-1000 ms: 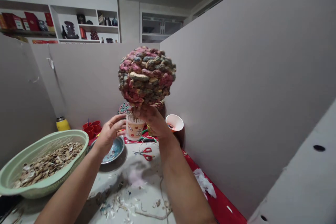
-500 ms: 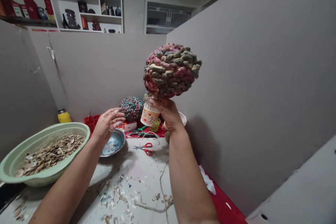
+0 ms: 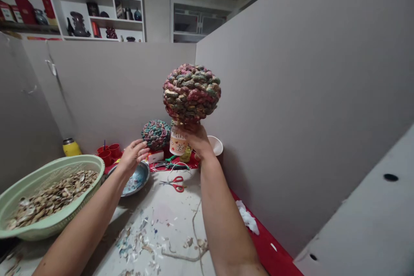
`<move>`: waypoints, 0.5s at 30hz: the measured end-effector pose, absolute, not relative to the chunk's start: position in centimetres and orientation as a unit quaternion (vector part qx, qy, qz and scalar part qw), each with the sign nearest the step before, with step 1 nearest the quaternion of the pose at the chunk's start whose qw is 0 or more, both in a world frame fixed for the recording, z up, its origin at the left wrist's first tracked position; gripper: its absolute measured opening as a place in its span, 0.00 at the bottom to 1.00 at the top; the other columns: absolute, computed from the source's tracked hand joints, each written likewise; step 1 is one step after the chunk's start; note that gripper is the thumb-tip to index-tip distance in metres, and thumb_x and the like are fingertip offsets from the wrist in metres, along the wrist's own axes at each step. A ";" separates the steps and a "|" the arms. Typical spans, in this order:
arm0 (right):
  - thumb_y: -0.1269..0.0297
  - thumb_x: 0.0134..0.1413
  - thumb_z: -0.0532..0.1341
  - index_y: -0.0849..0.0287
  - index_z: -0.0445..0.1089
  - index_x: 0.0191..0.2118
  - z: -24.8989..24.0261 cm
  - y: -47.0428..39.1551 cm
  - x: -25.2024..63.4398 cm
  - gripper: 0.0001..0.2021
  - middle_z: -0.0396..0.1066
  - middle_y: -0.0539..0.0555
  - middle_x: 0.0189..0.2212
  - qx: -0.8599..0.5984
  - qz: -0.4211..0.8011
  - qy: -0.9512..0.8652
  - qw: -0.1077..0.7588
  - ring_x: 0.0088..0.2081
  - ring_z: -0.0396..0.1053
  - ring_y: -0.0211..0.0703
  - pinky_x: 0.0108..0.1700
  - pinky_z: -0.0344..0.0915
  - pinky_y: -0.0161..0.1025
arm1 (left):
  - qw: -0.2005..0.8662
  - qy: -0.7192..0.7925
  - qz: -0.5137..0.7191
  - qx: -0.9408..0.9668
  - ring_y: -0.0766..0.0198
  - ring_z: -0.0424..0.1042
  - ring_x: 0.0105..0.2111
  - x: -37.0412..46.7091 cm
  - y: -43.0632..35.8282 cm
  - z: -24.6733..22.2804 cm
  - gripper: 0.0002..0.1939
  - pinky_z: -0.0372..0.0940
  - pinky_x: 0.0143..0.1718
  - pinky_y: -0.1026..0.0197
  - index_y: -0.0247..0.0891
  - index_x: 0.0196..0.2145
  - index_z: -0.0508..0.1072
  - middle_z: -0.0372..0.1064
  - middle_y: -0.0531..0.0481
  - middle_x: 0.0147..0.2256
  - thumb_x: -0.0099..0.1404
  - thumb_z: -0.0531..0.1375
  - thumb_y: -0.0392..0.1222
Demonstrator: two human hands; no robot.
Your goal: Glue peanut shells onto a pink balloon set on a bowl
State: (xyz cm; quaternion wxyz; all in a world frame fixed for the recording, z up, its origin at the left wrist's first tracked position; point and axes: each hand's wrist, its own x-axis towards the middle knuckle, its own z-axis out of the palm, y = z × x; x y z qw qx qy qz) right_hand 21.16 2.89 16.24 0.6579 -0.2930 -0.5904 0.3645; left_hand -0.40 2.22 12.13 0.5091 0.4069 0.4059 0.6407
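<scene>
My right hand (image 3: 193, 137) is raised over the far part of the table, its fingers closed under a ball of painted peanut shells (image 3: 192, 92) in pink, green and tan. The fingertips and the ball's underside are partly hidden. Just behind this hand is a patterned paper cup (image 3: 177, 144). My left hand (image 3: 134, 155) hangs open with nothing in it, above a metal bowl (image 3: 135, 183) holding blue-stained bits. Close beyond its fingers rests a second shell ball (image 3: 156, 134), teal and purple.
A green basin (image 3: 97, 163) of shells stands at the left, near red cups (image 3: 114, 151) and a yellow bottle (image 3: 71, 148). Red-handled scissors (image 3: 177, 184), green-handled pliers (image 3: 171, 164) and shell scraps (image 3: 139, 241) lie on the table. A grey partition (image 3: 291, 95) rises at the right.
My right hand has carried the shell ball farther away, to the left and slightly down. The left hand's fingers have straightened a little. The whole view has shifted slightly.
</scene>
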 end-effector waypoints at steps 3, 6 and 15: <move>0.55 0.38 0.71 0.58 0.76 0.38 16.1 3.0 21.2 0.18 0.78 0.55 0.41 -0.288 0.367 -0.592 0.657 0.46 0.74 0.54 0.47 0.71 0.46 | 0.506 0.410 0.644 0.402 0.63 0.76 0.31 -0.2 2.9 11.9 0.14 0.70 0.31 0.64 0.34 0.35 0.71 0.73 0.45 0.34 0.52 0.69 0.37; 0.55 0.40 0.71 0.58 0.76 0.40 15.9 3.4 21.2 0.19 0.78 0.55 0.41 -0.288 0.350 -0.601 0.659 0.45 0.75 0.53 0.47 0.71 0.46 | 0.493 0.403 0.657 0.404 0.63 0.76 0.34 0.1 2.8 12.2 0.15 0.70 0.36 0.63 0.35 0.35 0.71 0.73 0.47 0.35 0.52 0.69 0.39; 0.53 0.47 0.67 0.58 0.76 0.39 15.6 3.9 18.6 0.16 0.79 0.54 0.36 -0.327 0.268 -0.660 0.620 0.39 0.75 0.50 0.39 0.71 0.42 | 0.459 0.361 0.640 0.499 0.48 0.65 0.57 2.5 0.2 12.5 0.33 0.60 0.56 0.49 0.39 0.52 0.71 0.69 0.39 0.53 0.48 0.72 0.46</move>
